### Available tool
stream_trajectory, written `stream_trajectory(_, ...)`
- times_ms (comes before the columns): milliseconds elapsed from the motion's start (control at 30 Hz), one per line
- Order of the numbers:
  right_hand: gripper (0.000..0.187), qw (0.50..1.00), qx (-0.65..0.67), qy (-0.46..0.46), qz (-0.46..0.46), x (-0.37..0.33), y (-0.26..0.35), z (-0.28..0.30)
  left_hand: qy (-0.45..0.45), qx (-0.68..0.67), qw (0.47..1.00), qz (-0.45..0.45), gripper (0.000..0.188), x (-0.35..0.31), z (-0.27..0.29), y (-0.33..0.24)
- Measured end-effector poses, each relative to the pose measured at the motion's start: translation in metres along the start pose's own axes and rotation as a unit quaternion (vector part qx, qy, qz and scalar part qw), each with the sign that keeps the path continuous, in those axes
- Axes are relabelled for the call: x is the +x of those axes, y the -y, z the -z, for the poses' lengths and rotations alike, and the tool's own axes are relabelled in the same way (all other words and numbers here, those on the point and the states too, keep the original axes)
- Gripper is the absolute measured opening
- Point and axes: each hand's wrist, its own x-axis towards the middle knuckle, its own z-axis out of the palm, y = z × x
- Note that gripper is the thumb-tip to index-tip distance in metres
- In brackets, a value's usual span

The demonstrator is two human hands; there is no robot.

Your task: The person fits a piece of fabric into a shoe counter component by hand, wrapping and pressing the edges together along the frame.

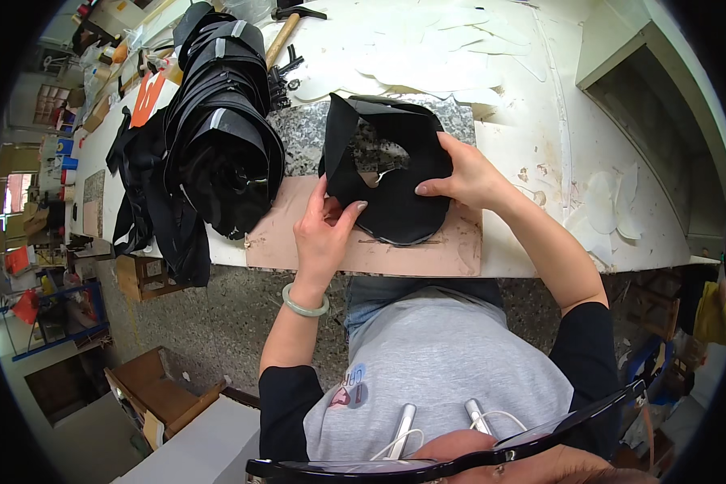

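A black, leather-like sheet piece (403, 208) stands curled into a loop in front of me, with an opening in its middle and a rounded lower edge. My left hand (323, 234) grips its left edge, thumb on the near side and fingers partly hidden behind the material. On the right, my right hand (469, 173) pinches the other edge, its thumb pressed on the black surface and its fingers around the outside. Under the piece lie a pinkish board (290, 242) and, farther back, a speckled grey stone slab (300, 133).
At left, a tall nested stack of similar black pieces (218, 105) leans across the table, black strips (141, 189) hanging beside it. Behind lie a hammer (284, 36) and small black bits (281, 85). White sheet scraps (613, 198) and a box-like shelf (661, 89) are at right.
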Motion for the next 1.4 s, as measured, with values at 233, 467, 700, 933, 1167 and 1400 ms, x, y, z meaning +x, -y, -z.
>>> stream_trajectory(233, 0.066, 1.000, -0.011, 0.017, -0.007, 0.004, 0.001, 0.001, -0.009, 0.025, 1.000, -0.011, 0.062, 0.002, -0.001, 0.000)
stream_trajectory(467, 0.065, 0.999, -0.026, 0.017, -0.024, 0.005, 0.006, 0.002, -0.005, 0.026, 1.000, -0.004, 0.067, 0.004, -0.001, 0.003)
stream_trajectory(700, 0.063, 0.999, -0.048, 0.000, -0.006, 0.002, 0.008, -0.002, -0.014, 0.023, 1.000, -0.001, 0.067, 0.003, -0.002, 0.004)
stream_trajectory(933, 0.069, 0.995, -0.094, 0.027, -0.028, 0.000, 0.019, -0.001, -0.022, 0.040, 0.999, -0.017, 0.066, 0.001, -0.004, 0.000)
stream_trajectory(1167, 0.073, 0.982, -0.171, -0.024, 0.075, -0.003, 0.010, -0.006, -0.167, 0.119, 0.961, -0.184, 0.049, -0.022, -0.023, -0.008)
stream_trajectory(1400, 0.044, 0.977, -0.212, 0.033, 0.003, 0.019, 0.024, 0.019, 0.107, 0.122, 0.952, -0.261, 0.026, -0.026, -0.054, -0.030)
